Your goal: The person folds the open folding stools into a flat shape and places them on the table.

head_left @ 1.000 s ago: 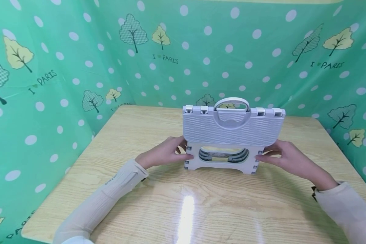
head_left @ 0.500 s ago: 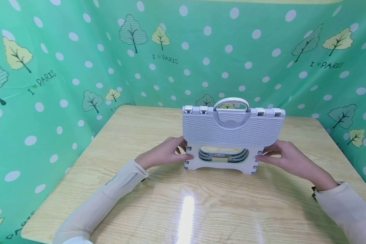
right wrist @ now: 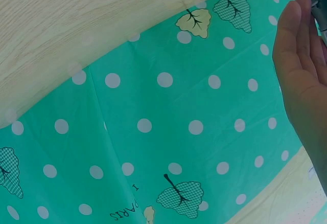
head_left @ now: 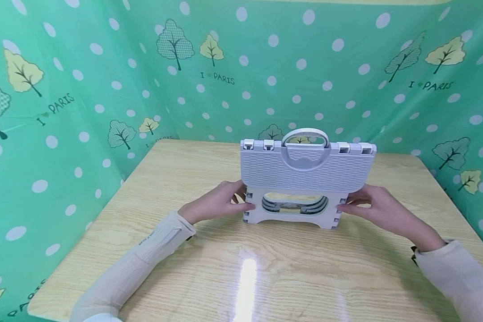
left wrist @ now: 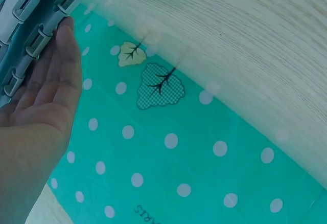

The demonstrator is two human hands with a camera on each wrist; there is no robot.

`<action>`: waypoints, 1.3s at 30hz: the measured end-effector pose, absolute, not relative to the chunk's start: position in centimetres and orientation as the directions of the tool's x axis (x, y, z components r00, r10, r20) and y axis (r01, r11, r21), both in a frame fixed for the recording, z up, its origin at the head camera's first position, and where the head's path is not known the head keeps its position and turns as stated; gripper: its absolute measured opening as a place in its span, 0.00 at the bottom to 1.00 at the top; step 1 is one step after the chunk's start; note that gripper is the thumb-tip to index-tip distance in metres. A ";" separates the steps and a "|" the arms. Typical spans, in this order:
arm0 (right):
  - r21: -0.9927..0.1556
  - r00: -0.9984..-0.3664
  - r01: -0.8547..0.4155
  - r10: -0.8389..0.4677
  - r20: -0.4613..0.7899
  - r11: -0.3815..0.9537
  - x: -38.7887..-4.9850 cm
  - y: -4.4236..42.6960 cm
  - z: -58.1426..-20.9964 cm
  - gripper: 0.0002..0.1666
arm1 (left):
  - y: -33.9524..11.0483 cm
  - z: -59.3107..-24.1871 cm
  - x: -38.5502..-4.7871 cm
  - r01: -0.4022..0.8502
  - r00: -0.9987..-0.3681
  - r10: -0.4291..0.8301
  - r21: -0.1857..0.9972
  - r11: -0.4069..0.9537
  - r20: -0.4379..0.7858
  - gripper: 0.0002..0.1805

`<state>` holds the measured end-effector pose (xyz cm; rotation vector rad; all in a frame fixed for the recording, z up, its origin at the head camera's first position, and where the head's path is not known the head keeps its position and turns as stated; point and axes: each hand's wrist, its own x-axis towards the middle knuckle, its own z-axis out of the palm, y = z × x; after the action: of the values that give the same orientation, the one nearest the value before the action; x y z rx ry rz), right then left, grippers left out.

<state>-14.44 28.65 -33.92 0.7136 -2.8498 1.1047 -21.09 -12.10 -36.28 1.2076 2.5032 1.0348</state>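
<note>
A pale grey-white plastic folding stool (head_left: 306,167) stands upright on the table, its woven-textured seat panel hanging down in front and a loop handle (head_left: 306,131) on top. Below the panel, an oval opening in the leg frame (head_left: 294,218) shows more frame behind. My left hand (head_left: 223,203) grips the leg frame's left side, thumb on the front face. On the opposite side my right hand (head_left: 380,210) holds the frame the same way. In the left wrist view, fingers (left wrist: 48,78) lie along the hinged edge of the stool; the right wrist view shows only a corner of the stool (right wrist: 318,4).
The stool rests on a wood-grain table (head_left: 177,273) with a bright light reflection in front. A green polka-dot cloth (head_left: 241,80) printed with trees hangs behind and along both sides of the table.
</note>
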 end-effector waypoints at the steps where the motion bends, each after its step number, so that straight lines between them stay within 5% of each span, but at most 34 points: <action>1: -0.639 -0.896 -0.415 -0.413 0.164 0.648 -14.4 28.7 -33.9 0.31 | -12.1 -36.3 -21.1 0.622 -0.655 0.743 0.655 0.429 0.135 0.33; 39: -0.614 -0.883 -0.454 -0.418 0.213 0.645 -14.4 28.5 -34.1 0.25 | -11.9 -36.4 -20.9 0.651 -0.657 0.737 0.613 0.447 0.160 0.28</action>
<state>-14.35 28.49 -34.09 0.7427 -2.8020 1.0686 -20.92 -11.89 -36.43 1.2353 2.5597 0.9963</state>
